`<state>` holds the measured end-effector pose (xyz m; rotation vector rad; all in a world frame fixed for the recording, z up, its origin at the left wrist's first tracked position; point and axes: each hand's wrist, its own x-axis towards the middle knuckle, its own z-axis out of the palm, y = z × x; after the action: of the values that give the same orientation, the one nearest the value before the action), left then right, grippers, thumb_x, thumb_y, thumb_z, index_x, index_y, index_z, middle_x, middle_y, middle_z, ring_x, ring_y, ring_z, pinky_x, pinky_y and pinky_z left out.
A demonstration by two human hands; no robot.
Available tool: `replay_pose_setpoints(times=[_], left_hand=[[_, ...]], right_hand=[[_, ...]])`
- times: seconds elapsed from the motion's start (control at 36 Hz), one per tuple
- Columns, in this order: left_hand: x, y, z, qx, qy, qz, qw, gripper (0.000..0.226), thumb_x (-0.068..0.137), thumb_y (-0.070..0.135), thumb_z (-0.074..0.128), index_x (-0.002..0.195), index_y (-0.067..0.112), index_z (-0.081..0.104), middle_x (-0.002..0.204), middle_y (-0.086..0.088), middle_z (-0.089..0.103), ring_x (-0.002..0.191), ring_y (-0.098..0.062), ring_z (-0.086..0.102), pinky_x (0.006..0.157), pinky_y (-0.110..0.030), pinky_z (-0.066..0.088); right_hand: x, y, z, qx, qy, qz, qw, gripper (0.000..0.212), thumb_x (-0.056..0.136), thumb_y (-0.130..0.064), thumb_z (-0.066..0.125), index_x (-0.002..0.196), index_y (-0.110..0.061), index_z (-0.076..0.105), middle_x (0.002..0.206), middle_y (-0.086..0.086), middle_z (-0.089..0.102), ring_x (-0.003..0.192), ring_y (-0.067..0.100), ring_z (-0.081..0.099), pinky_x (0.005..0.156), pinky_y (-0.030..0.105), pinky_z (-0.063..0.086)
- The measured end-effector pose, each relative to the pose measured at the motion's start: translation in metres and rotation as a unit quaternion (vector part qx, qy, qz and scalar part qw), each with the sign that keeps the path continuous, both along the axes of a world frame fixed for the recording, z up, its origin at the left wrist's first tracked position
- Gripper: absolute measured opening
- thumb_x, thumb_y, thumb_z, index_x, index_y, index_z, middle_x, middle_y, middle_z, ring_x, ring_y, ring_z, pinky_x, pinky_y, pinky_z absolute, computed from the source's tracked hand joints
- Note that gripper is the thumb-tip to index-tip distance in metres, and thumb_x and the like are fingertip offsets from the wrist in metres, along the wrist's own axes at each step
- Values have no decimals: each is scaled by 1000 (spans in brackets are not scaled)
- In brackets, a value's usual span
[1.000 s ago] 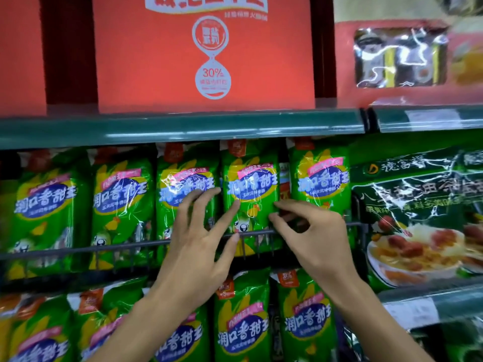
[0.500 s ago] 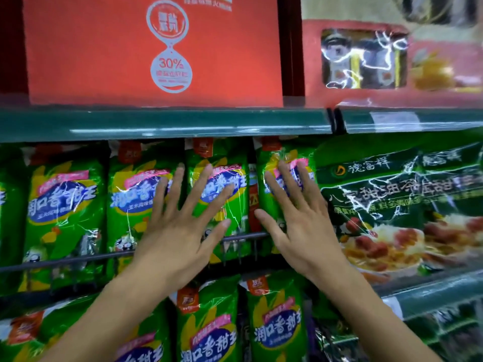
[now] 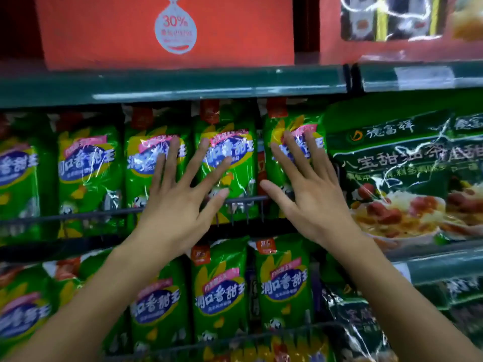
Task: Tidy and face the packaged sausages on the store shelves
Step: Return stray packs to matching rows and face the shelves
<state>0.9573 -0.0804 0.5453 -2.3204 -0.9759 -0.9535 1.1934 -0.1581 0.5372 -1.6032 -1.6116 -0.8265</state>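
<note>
Both hands flat, fingers spread wide, gripping nothing. Left hand (image 3: 177,205) presses two green packs (image 3: 224,163) on the middle row; right hand (image 3: 308,194) presses the next pack (image 3: 292,142) rightward. All upright behind wire rail (image 3: 78,215). Red box (image 3: 104,32) on shelf above.

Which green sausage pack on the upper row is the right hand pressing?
The rightmost green pack, directly beside the big dark-green bag. The right hand lies flat on it; the left hand spans the two packs beside it.
</note>
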Motion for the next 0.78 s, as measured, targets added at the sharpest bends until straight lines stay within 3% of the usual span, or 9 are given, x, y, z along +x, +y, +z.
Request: replay_pose_setpoints(times=[0.08,0.19,0.44,0.64,0.78], left_hand=[[-3,-6,0,-12,11,-12,1000,60,101,68,9,159,58,-1,167,20,-29,151,-23,-40,125,-50,-21],[-7,-9,-8,-17,-7,-28,999,61,102,67,14,162,52,8,170,22,-19,155,-21,-31,127,-49,-16],[-9,-18,-16,-48,-33,-19,998,57,105,68,18,160,54,13,167,32,-18,155,-13,-30,123,-42,-19],[-2,-26,-28,-27,-41,-1,999,59,106,64,21,163,48,13,171,22,-11,157,-18,-24,127,-46,-12],[-1,-31,-43,-15,-51,1,999,64,103,63,24,164,42,19,173,17,-3,159,-19,-18,121,-34,-23]], right_hand=[[1,-6,1,-14,10,27,1000,71,103,-66,33,164,-36,13,172,-14,-8,156,14,-23,128,40,-10],[5,-13,-5,17,39,68,997,66,105,-56,45,162,-27,27,172,-11,9,159,15,-6,129,43,0],[0,-12,-16,17,50,66,996,67,106,-60,35,164,-28,22,172,-14,4,159,12,-11,130,43,0],[1,-20,-24,26,52,81,995,68,105,-57,42,163,-24,27,172,-13,11,159,12,-4,129,42,7],[3,-28,-37,13,46,94,994,67,105,-53,48,161,-22,31,171,-10,18,159,11,0,130,40,5]])
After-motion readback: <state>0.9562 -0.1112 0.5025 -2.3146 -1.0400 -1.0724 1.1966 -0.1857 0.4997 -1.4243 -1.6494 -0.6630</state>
